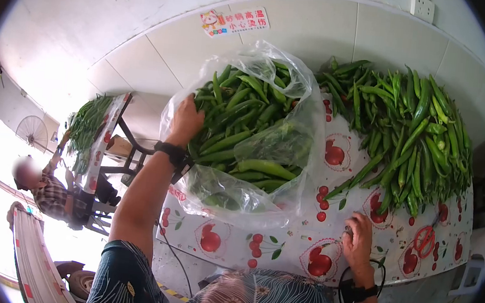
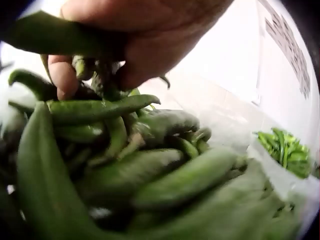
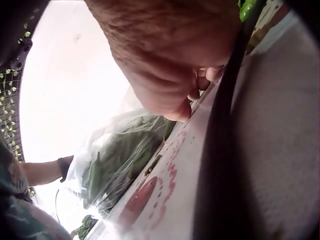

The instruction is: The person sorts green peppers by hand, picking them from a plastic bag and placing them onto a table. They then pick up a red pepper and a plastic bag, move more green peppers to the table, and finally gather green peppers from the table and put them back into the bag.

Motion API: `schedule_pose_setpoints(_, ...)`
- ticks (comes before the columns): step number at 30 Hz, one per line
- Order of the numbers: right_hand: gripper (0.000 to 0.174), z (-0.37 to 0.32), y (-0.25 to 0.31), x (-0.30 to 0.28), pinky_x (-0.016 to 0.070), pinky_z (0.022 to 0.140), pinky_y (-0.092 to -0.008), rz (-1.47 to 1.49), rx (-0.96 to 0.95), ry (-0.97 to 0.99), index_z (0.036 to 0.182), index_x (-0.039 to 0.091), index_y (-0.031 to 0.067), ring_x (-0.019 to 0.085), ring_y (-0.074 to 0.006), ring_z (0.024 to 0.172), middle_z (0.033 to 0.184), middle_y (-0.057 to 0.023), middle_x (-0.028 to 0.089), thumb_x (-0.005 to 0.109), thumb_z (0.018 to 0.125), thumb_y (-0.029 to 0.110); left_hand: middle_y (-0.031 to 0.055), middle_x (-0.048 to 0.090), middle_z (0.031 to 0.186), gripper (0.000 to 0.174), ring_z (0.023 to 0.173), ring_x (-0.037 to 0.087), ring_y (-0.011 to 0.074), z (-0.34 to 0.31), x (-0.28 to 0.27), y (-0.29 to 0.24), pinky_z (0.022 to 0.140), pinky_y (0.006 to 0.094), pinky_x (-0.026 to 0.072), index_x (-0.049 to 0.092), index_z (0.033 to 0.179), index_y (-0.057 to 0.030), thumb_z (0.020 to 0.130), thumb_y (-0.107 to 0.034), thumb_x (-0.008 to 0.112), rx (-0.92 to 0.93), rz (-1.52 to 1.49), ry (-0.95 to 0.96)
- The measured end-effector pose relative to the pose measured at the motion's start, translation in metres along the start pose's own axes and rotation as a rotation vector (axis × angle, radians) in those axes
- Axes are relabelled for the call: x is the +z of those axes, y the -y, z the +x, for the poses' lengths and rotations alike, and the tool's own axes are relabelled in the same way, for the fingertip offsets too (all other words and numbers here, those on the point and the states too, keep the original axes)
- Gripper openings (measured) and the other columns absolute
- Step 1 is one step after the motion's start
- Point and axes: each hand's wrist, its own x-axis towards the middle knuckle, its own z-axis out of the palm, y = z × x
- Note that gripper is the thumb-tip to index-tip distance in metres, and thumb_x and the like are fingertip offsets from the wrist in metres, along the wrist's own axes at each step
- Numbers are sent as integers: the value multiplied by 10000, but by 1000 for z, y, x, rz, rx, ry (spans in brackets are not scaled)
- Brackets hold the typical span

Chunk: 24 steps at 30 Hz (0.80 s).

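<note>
A clear plastic bag (image 1: 309,181) stands on the table, full of long green peppers (image 1: 234,115). My left hand (image 1: 187,121) reaches over the bag's left side into the peppers. Seen from the left wrist, its fingers and thumb curl round pepper stems (image 2: 84,67), and one long green pepper (image 2: 55,35) lies across the front of the hand. My right hand (image 1: 358,238) rests near the table's front edge, fingers loosely curled. In the right wrist view, its fingertips (image 3: 180,111) are down at the tablecloth.
A large heap of green peppers (image 1: 413,139) covers the table's right part. Red scissors (image 1: 424,240) lie at the right on the cherry-print tablecloth (image 1: 283,246). At the left, another person (image 1: 51,194) is beside a second table (image 1: 99,149) with long green vegetables.
</note>
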Motion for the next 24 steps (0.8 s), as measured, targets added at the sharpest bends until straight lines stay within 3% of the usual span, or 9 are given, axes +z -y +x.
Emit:
schedule_pose_setpoints(3,352,1,1,0,359,985,-472,4,1,3,1065,522,31,438,-390,1131,1199,-177,480,565,716,10,265,504,1237,644,1101,524,433,0,-5,0,926,482,431,375,1339,-20,801,-261,635,158,60,100)
schedule_pose_setpoints(4,352,0,0,0,358,984,-473,1,4,0,1064,523,29,438,-392,1130,1197,-178,480,564,716,10,266,500,1241,627,1096,525,440,-6,-16,-14,918,495,430,387,1308,-17,805,-292,641,105,90,188)
schedule_pose_setpoints(7,365,1,3,-1,358,993,-460,37,25,-5,1056,514,47,442,-382,1142,1202,-165,479,562,698,-2,259,525,1213,566,1073,547,431,-6,-5,-11,897,508,438,421,1245,-10,817,-311,638,228,308,96)
schedule_pose_setpoints(10,352,1,1,1,360,990,-458,14,12,-18,1041,523,45,445,-379,1139,1192,-163,484,561,695,-4,244,559,1180,510,1060,558,430,15,-1,-13,882,519,442,437,1196,-3,831,-304,629,48,212,178)
schedule_pose_setpoints(19,342,5,-2,2,399,915,-463,22,-48,-72,1003,546,43,477,-382,1054,1129,-163,514,571,670,-30,253,580,1106,402,1033,568,414,67,43,15,887,483,449,490,1119,22,835,-241,596,147,123,-16)
schedule_pose_setpoints(23,338,6,0,0,406,900,-455,18,-42,-81,990,553,43,487,-378,1039,1110,-155,526,583,660,-29,262,572,1119,404,1074,538,431,57,41,13,924,487,421,486,1128,37,842,-236,571,116,21,45)
schedule_pose_setpoints(24,337,5,-2,1,403,907,-450,25,-36,-82,988,556,43,485,-373,1044,1111,-155,527,587,659,-28,279,536,1187,474,1133,509,424,52,39,12,969,467,396,476,1180,52,835,-256,578,146,-127,53)
